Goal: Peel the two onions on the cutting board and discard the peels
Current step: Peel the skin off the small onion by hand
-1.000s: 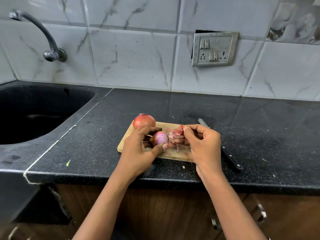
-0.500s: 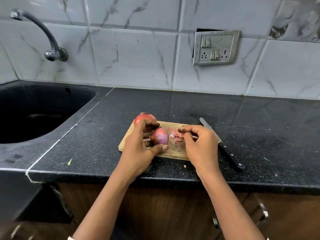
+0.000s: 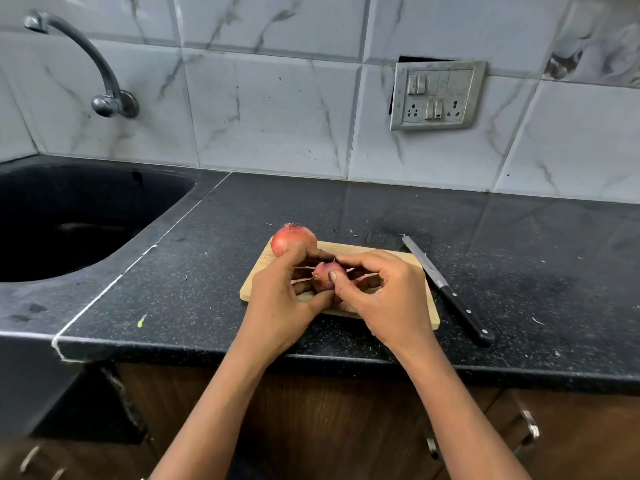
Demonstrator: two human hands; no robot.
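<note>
The right hand (image 3: 384, 299), which a second ago pinches a torn peel clear of the small onion (image 3: 323, 277), is back on it now, thumb against its side, fingers (image 3: 360, 259) reaching over its top.

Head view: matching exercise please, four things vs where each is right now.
Things:
1. knife
2. unpeeled onion
3. part-peeled onion
4. tap

Places:
A. gripped by the left hand, pinched by the right hand
B. on the counter, right of the cutting board
C. on the board's far left corner
D. on the wall above the sink

Pairs: 1-B, 2-C, 3-A, 4-D.
</note>
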